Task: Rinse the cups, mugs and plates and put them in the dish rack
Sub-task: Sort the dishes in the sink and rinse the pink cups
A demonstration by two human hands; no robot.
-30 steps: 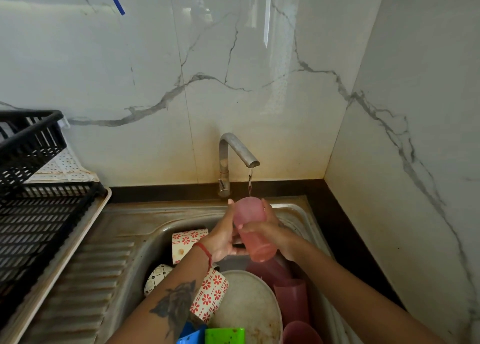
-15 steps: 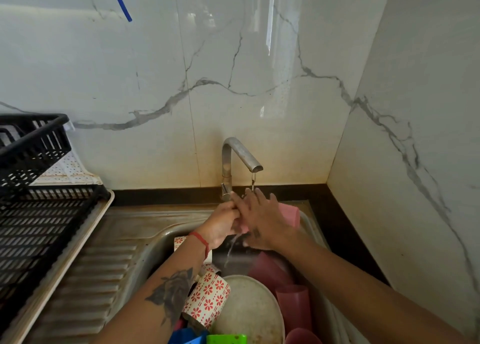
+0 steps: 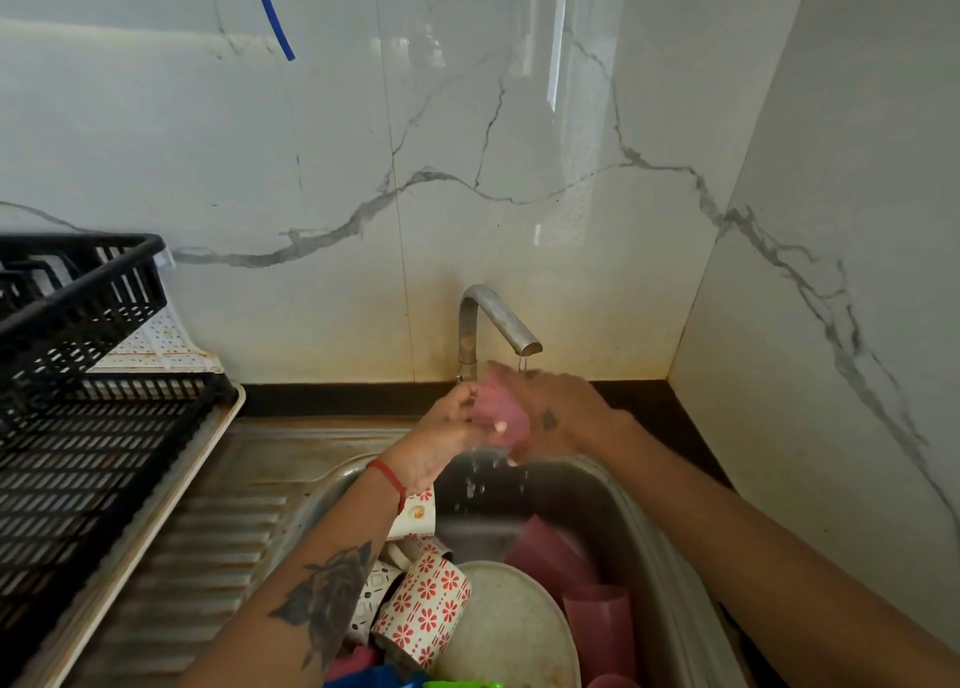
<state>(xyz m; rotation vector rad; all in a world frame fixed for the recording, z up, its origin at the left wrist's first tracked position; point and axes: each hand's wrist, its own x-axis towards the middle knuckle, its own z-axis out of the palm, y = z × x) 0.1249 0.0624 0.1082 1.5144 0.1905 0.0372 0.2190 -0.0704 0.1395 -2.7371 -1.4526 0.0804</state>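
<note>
A pink plastic cup (image 3: 501,414) is held between both hands just under the running faucet (image 3: 498,318). My left hand (image 3: 447,435) grips its left side, thumb across the front. My right hand (image 3: 558,417) wraps its right side and partly hides it. Water drips from the cup into the steel sink (image 3: 660,547). Below lie red-flowered mugs (image 3: 428,604), a white plate (image 3: 511,630) and more pink cups (image 3: 597,620). The black dish rack (image 3: 78,375) stands at the left.
The rack sits on a cream tray (image 3: 156,510) beside the ribbed drainboard (image 3: 228,536). Marble walls close in behind and at the right. Blue and green items (image 3: 415,682) lie at the sink's near edge.
The cup was upright under the faucet, then turned and rubbed between both hands. Now both hands grip it closer to the spout. The view has tilted slightly downward.
</note>
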